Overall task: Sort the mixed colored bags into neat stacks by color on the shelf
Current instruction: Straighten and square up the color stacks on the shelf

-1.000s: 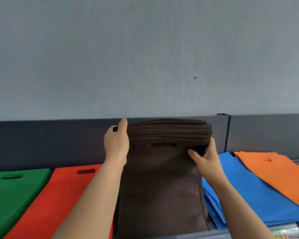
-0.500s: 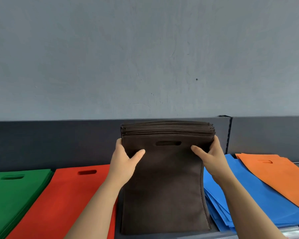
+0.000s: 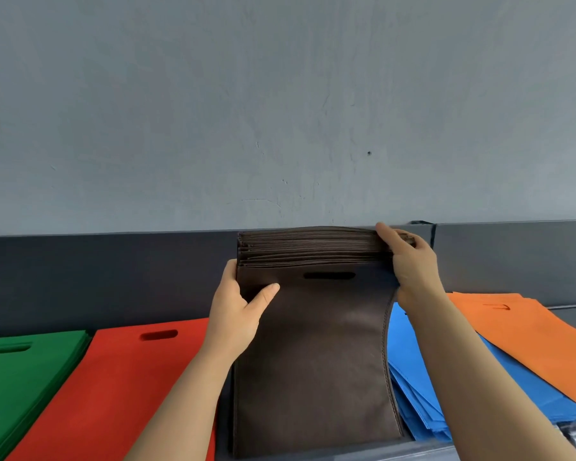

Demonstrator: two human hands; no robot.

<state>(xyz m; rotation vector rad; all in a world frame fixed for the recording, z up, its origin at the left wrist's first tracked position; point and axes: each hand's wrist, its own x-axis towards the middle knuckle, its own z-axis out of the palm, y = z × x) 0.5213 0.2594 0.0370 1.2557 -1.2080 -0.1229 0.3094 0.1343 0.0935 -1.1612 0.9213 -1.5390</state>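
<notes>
**Both hands on the brown stack, mid-shelf**

At the front edge of the shelf [image 3: 379, 455] sits the bottom end of a stack of brown bags [image 3: 313, 361], between the other colours. Just to its left lies a stack of red bags [image 3: 113, 394], and left of that, at the left end of the shelf, a stack of green bags [image 3: 20, 377]. Both lie flat with their handle slots towards the back. To the right of the brown stack is a looser pile of blue bags [image 3: 423, 377] with its layers slipped out of line at the front. An orange bag [image 3: 529, 334] lies at a slant on top of the blue pile, near the right end.

Both forearms reach in from the front. The left hand [image 3: 236, 314] grips the left edge of the brown stack just below the handle slot, with the thumb pressed flat on the front bag and the fingers hidden behind the edge. The right hand [image 3: 413, 271] holds the top right corner, its fingers curled over the upper ends of the bags.

The tops of the brown bags show as many thin layers, slightly stepped, rising in front of the shelf's dark back panel [image 3: 113, 271]. Behind it is a plain grey wall [image 3: 280, 111].
</notes>
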